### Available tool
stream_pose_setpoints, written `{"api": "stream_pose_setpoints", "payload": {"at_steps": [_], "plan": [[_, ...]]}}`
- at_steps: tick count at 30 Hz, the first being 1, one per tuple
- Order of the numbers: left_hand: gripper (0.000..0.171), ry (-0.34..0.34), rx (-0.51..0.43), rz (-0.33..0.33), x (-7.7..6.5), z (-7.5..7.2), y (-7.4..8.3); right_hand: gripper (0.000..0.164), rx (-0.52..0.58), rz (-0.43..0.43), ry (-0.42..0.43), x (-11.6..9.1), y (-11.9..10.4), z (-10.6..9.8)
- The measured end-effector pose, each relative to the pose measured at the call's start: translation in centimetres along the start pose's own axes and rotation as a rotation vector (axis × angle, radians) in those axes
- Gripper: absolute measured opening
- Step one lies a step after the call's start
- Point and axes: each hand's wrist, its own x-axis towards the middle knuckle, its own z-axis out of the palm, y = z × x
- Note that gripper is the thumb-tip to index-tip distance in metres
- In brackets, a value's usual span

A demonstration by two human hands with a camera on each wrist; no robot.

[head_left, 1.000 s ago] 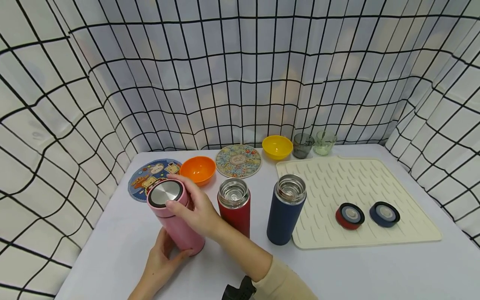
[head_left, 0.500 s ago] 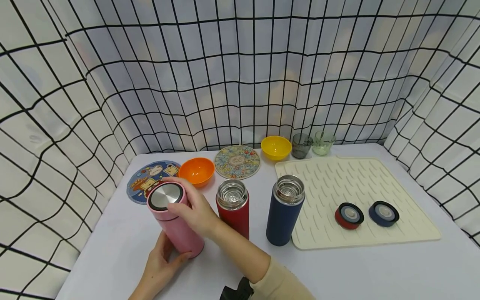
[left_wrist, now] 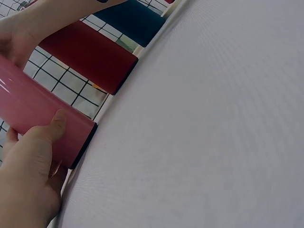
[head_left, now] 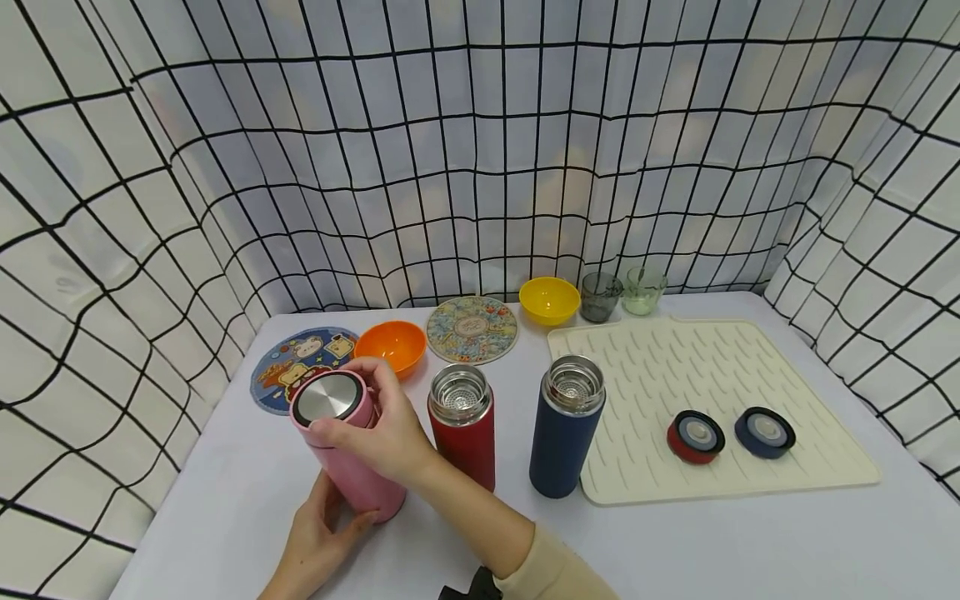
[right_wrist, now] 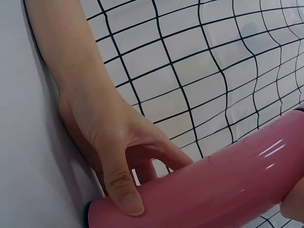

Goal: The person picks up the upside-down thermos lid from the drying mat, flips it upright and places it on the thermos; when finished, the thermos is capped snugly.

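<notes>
A pink thermos (head_left: 356, 479) with a steel-topped pink lid (head_left: 327, 397) stands on the table at the left, its lid on. My left hand (head_left: 318, 529) holds it low down; in the left wrist view the thumb (left_wrist: 58, 122) lies along its side, just above the dark base. My right hand (head_left: 390, 429) grips the lid from the right, thumb at the near side and fingers behind. To the right stand a red thermos (head_left: 468, 446) and a navy thermos (head_left: 562, 450), both lidless with steel strainers showing in their mouths.
A cream drying mat (head_left: 675, 358) at the right carries a red lid (head_left: 695, 437) and a navy lid (head_left: 765, 433). Along the back are a blue cartoon mat (head_left: 273, 371), orange bowl (head_left: 390, 346), round patterned mat (head_left: 472, 329), yellow bowl (head_left: 550, 302), grey glass (head_left: 600, 298) and green glass (head_left: 643, 292).
My right thumb has slid leftward round the near side of the pink lid. My left hand keeps its hold on the thermos base. The head view has shifted slightly.
</notes>
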Motion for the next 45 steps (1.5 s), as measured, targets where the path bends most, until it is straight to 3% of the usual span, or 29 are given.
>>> {"api": "stream_pose_setpoints", "payload": {"at_steps": [3,6,10,15,19,24,28,33,38,45], "plan": [[0.074,-0.011,0.010,-0.018,-0.07,-0.11,-0.11,0.050,-0.071,-0.038,-0.034,0.07,0.18,-0.01],[0.074,-0.009,0.038,-0.026,-0.07,-0.16,-0.12,0.051,-0.054,-0.056,-0.047,0.08,0.32,-0.11],[0.073,0.012,0.080,-0.004,-0.08,-0.14,-0.17,0.054,0.031,-0.043,-0.003,-0.03,0.31,0.03],[0.074,0.023,0.082,0.031,-0.13,-0.05,-0.27,0.057,0.013,-0.006,0.048,-0.08,0.22,0.38],[0.075,0.002,0.068,-0.004,-0.11,-0.14,-0.05,0.045,-0.005,0.015,-0.036,0.13,0.05,0.08],[0.073,-0.005,0.052,-0.021,-0.16,-0.21,0.09,0.046,0.032,0.026,-0.094,0.20,0.09,-0.34],[0.073,0.002,0.068,-0.013,-0.20,-0.28,0.17,0.051,0.081,-0.002,-0.066,0.05,0.46,-0.20],[0.074,0.024,0.098,0.002,-0.12,-0.14,0.15,0.050,0.121,0.029,0.024,-0.13,0.60,0.05],[0.074,0.030,0.088,-0.003,-0.03,-0.07,0.16,0.048,0.058,0.024,0.077,-0.10,0.55,-0.11],[0.075,-0.004,0.057,-0.011,-0.04,-0.22,-0.23,0.052,0.008,0.018,-0.018,-0.09,0.59,-0.36]]}}
